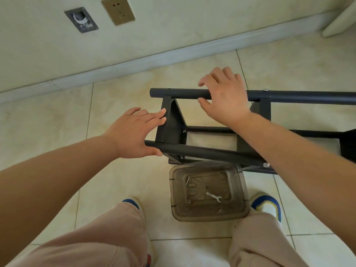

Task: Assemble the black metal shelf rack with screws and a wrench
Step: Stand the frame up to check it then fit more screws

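Observation:
The black metal shelf rack [208, 150] lies on its side on the tiled floor, its tubes running to the right edge of the view. My left hand [133, 132] is spread at the rack's left end, fingertips touching the end panel and thumb against the near tube. My right hand [223, 97] hovers over the far tube with fingers loosely curved, holding nothing. A clear plastic box [209, 212] stands between my feet. In it lie a small silver wrench [214, 196], a long screw [187, 180] and a small nut [189, 201].
A wall with a grey skirting board [134, 62] runs behind the rack. It carries a brass socket plate [118, 10] and an open wall box [81, 20]. My knees and shoes [268, 205] flank the box. A pale furniture corner [339, 18] stands at the top right.

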